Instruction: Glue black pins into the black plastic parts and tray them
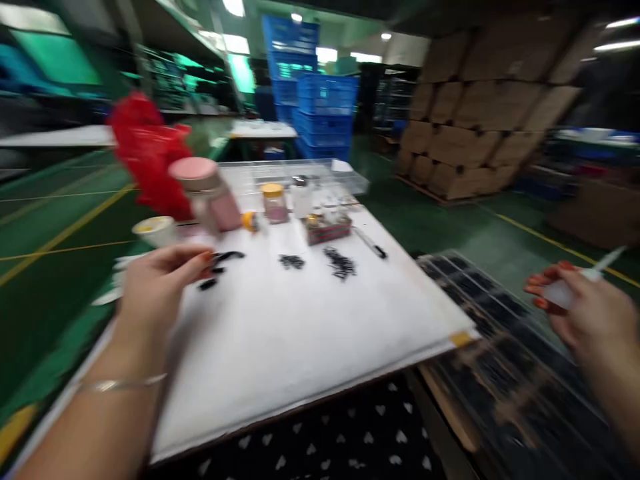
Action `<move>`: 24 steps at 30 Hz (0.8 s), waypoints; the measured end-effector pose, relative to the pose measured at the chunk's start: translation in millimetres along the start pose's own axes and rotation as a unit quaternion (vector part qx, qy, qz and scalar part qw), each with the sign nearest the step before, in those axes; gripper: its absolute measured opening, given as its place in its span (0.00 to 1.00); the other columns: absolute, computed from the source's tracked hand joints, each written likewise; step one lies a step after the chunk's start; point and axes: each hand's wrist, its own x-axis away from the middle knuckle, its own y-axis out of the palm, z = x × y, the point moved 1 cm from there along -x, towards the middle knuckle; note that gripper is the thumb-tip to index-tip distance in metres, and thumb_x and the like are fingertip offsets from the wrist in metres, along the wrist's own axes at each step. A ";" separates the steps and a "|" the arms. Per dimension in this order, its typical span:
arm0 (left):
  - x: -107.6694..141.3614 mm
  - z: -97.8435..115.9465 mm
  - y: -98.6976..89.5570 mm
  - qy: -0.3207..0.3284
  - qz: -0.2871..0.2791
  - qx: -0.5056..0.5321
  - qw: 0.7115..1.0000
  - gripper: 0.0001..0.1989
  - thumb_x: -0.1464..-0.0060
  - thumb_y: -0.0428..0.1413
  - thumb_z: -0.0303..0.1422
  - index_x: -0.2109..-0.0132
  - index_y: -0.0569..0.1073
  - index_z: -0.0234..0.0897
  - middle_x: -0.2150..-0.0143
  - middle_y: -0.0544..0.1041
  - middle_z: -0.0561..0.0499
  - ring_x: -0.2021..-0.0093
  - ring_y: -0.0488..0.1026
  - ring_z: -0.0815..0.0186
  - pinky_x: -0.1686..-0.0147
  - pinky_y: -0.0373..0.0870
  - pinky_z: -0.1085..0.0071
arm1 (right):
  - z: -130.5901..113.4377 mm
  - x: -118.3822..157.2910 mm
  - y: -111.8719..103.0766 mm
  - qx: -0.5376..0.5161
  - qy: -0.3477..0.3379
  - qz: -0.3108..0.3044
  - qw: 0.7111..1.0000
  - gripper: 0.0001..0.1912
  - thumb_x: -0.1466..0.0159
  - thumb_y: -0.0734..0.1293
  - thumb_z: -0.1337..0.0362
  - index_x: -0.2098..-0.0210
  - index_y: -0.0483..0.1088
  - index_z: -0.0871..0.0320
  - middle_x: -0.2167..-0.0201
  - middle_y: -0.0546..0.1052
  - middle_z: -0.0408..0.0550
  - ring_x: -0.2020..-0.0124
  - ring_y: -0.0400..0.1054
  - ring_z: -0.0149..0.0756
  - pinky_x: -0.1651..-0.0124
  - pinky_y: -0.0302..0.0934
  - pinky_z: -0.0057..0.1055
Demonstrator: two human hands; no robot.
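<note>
Pretty big workshop-looking space, kinda blurry tbh. Green floor [395, 213] with yellow lines [550, 240], 2 stacks of blue crates [325, 110] near a white back table [263, 130], and a huge pile of cardboard boxes [480, 107] off to the right. Bright ceiling lights [234, 7] up top, plus glowing green panels [55, 57] on the left, can't tell if they're windows.

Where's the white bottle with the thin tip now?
In the head view, the white bottle is at the far right, held in the right hand, out past the right edge of the white table.
</note>
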 end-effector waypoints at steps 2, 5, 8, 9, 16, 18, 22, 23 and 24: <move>-6.4 -4.5 -28.7 0.031 0.028 0.020 0.999 0.16 0.57 0.66 0.40 0.64 0.78 0.33 0.71 0.75 0.52 0.73 0.70 0.69 0.70 0.70 0.73 | -12.7 19.6 50.1 -0.042 -0.005 -0.063 0.997 0.11 0.52 0.75 0.51 0.77 0.73 0.48 0.73 0.72 0.55 0.76 0.70 0.36 0.80 0.52 0.39; -21.2 -15.4 -51.2 0.050 0.034 -0.094 0.994 0.16 0.52 0.59 0.41 0.61 0.79 0.32 0.68 0.78 0.48 0.72 0.71 0.66 0.71 0.68 0.72 | -37.9 71.9 133.3 -0.033 -0.052 -0.275 0.959 0.11 0.47 0.75 0.51 0.72 0.76 0.49 0.72 0.74 0.58 0.74 0.71 0.37 0.79 0.55 0.40; -28.9 -25.3 -57.4 0.036 -0.016 -0.279 0.959 0.10 0.51 0.59 0.35 0.66 0.81 0.34 0.69 0.79 0.48 0.67 0.73 0.63 0.68 0.66 0.71 | -65.9 132.8 207.8 -0.042 -0.096 -0.447 0.889 0.16 0.49 0.77 0.49 0.74 0.75 0.54 0.76 0.74 0.56 0.78 0.68 0.37 0.81 0.58 0.35; -29.1 -28.0 -56.9 0.028 -0.034 -0.309 0.950 0.07 0.52 0.60 0.33 0.68 0.81 0.36 0.70 0.79 0.49 0.67 0.73 0.62 0.67 0.66 0.71 | -73.1 150.5 228.8 -0.047 -0.118 -0.481 0.868 0.17 0.48 0.77 0.48 0.73 0.75 0.55 0.76 0.74 0.54 0.78 0.68 0.37 0.81 0.60 0.34; -22.7 -41.1 -41.8 0.010 -0.121 -0.419 0.900 0.05 0.56 0.65 0.27 0.68 0.81 0.40 0.67 0.79 0.50 0.66 0.73 0.61 0.67 0.63 0.69 | -65.0 211.4 299.6 -0.070 -0.180 -0.509 0.839 0.22 0.45 0.74 0.45 0.74 0.73 0.59 0.80 0.74 0.47 0.81 0.66 0.32 0.80 0.62 0.27; -22.1 -41.6 -39.9 0.019 -0.135 -0.426 0.894 0.04 0.55 0.64 0.26 0.69 0.80 0.40 0.67 0.79 0.50 0.66 0.73 0.61 0.68 0.63 0.70 | -53.5 208.9 300.2 -0.052 -0.166 -0.490 0.854 0.22 0.46 0.74 0.45 0.76 0.72 0.59 0.82 0.73 0.46 0.82 0.65 0.31 0.81 0.60 0.26; -18.1 -38.3 -36.4 0.045 -0.156 -0.418 0.894 0.04 0.52 0.62 0.25 0.69 0.78 0.39 0.67 0.79 0.50 0.66 0.73 0.61 0.67 0.63 0.70 | -43.8 195.0 295.0 -0.041 -0.116 -0.455 0.882 0.21 0.48 0.75 0.47 0.74 0.72 0.60 0.82 0.73 0.46 0.82 0.65 0.31 0.81 0.60 0.25; -16.1 -36.7 -34.4 0.052 -0.160 -0.412 0.895 0.04 0.52 0.61 0.25 0.69 0.78 0.38 0.67 0.79 0.50 0.65 0.73 0.61 0.67 0.63 0.69 | -44.2 193.0 294.0 -0.043 -0.110 -0.451 0.885 0.21 0.49 0.75 0.47 0.74 0.72 0.60 0.82 0.73 0.46 0.82 0.65 0.31 0.81 0.60 0.25; -13.6 -34.8 -31.5 0.059 -0.165 -0.405 0.898 0.04 0.51 0.61 0.25 0.68 0.78 0.38 0.67 0.79 0.50 0.65 0.73 0.61 0.67 0.63 0.69 | -45.1 192.2 293.5 -0.041 -0.110 -0.452 0.884 0.20 0.48 0.75 0.48 0.74 0.72 0.60 0.82 0.72 0.45 0.82 0.65 0.31 0.81 0.59 0.25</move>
